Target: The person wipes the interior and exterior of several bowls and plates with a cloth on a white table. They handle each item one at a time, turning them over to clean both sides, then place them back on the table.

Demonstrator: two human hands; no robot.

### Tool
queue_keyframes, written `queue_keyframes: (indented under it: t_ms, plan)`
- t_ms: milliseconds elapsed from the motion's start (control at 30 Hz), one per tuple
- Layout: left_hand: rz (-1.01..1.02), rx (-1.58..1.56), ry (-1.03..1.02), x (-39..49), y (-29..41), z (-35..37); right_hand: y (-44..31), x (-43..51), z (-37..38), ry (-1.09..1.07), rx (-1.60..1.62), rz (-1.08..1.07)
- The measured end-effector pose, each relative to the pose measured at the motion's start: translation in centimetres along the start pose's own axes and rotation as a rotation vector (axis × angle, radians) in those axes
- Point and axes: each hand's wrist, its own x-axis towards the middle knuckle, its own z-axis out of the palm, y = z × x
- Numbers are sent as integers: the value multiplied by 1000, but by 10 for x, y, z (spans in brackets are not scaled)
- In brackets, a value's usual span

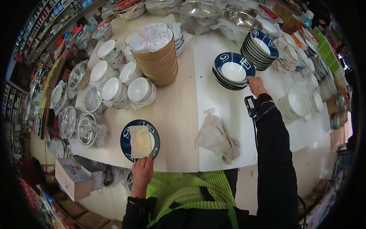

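Note:
On the near left of the table, a dark blue-rimmed dish (125, 141) with white markings lies under a square of thin cream paper (140, 140). My left hand (143, 170) grips the near rim of this dish, its fingertips by the paper's lower edge. Farther off to the right, my right hand (256, 86) holds the right rim of a blue-rimmed bowl (234, 71) on top of a small stack. The fingers under that rim are partly hidden. Just behind stands a taller stack of matching bowls (258, 50). A crumpled beige cloth (217, 134) lies between my arms.
Tan bowls (157, 64) stand stacked at the back middle, beside white bowls (140, 90). Plastic-wrapped metal bowls (87, 130) line the left edge. Metal basins (197, 14) sit at the far edge. White bowls (296, 103) stand right of my forearm. A cardboard box (74, 179) is below, left.

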Motion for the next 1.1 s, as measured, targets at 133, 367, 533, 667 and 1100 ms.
queue_keyframes:
  t_ms: [133, 367, 533, 667, 1100]
  plan:
    - [-24, 1, 30, 1, 0, -5, -5, 2, 0, 107, -246, -147]
    - [-29, 8, 95, 5, -1, -19, -30, -30, -17, 312, -253, -252]
    - [-2, -73, 172, 20, 17, -35, -82, -71, -42, 367, 222, 68]
    - [82, -205, 244, 45, 49, -54, -102, -126, -39, 248, 274, -145]
    - [378, -269, -70, 70, 113, -7, -136, -281, 54, -301, 61, 110]
